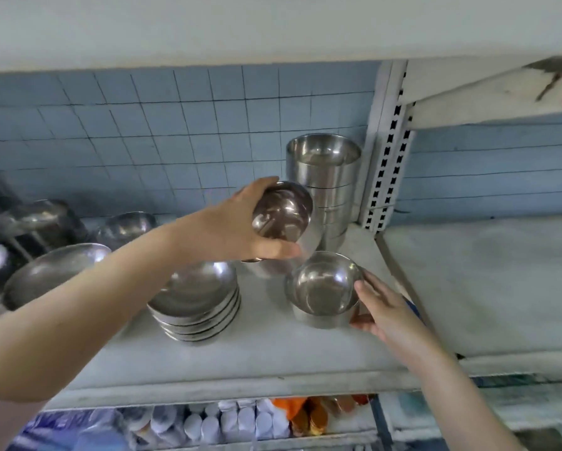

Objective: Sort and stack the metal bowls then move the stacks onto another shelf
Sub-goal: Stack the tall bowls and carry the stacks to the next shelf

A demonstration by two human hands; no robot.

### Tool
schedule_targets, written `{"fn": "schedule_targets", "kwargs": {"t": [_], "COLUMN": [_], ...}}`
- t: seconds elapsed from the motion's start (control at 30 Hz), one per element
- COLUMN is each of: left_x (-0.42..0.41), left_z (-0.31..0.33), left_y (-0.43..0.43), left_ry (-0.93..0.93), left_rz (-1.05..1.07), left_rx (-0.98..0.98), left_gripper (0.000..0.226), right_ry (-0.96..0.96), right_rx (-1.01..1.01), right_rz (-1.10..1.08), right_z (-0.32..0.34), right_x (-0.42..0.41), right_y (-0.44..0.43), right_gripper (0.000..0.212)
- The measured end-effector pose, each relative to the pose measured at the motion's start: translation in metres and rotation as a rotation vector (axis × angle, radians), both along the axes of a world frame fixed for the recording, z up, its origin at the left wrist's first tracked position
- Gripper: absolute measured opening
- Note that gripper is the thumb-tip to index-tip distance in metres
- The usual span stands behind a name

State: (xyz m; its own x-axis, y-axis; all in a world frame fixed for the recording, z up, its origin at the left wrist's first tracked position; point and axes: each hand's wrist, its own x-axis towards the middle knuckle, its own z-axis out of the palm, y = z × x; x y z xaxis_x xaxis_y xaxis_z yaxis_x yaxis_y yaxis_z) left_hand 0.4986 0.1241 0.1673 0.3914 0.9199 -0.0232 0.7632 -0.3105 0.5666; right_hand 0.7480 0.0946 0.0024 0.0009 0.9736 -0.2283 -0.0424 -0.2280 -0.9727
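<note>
A white upright post (387,151), punched with two rows of dark slots, divides the shelving. Behind it and to both sides runs a wall of small blue-grey tiles (143,125) with dark grout lines. Left of the post lies a pale, worn shelf board (240,369); right of it a second shelf board (484,281), dull and stained. Above the post spans a white underside (240,27), and a chipped white board (484,96) angles off to its upper right. Below the post, a lower shelf holds white and orange packets (257,421). The light is soft and even.

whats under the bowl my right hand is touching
One more steel bowl nested below the top bowl; only its outer wall shows. The right hand touches them. Whether others sit between is hidden.
</note>
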Motion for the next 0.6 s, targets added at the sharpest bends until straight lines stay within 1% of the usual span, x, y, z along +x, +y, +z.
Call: {"fn": "schedule_targets", "kwargs": {"t": [0.07,0.13,0.17,0.2,0.23,0.37,0.47,0.6], "left_x": [0.016,0.029,0.035,0.041,0.047,0.068,0.079,0.083], "left_z": [-0.012,-0.024,-0.031,-0.037,-0.043,-0.065,-0.075,-0.079], "left_y": [-0.002,-0.002,-0.001,0.0,0.001,0.01,0.017,0.025], "left_ry": [0.021,0.07,0.093,0.118,0.145,0.223,0.274,0.364], "left_rz": [-0.024,-0.051,-0.067,-0.079,-0.087,-0.116,-0.115,-0.152], "left_rx": [-0.006,-0.008,-0.004,0.004,0.015,0.027,0.013,-0.026], "left_gripper": [0.106,0.11,0.111,0.112,0.114,0.114,0.116,0.115], "right_ry": [-0.071,-0.213,-0.261,-0.287,-0.298,-0.334,-0.371,-0.406], "right_rx": [0.032,0.114,0.166,0.201,0.203,0.251,0.284,0.26], "right_rz": [0.107,0.22,0.258,0.269,0.249,0.185,0.189,0.208], "right_z": [-0.004,-0.003,-0.006,-0.01,-0.014,-0.022,-0.025,-0.029], "right_x": [0.009,0.013,0.016,0.016,0.016,0.014,0.016,0.016], "right_y": [-0.001,-0.005,-0.006,-0.006,-0.007,-0.011,-0.01,-0.008], "right_gripper": [0.062,0.06,0.066,0.074,0.076,0.076,0.08,0.084]}}
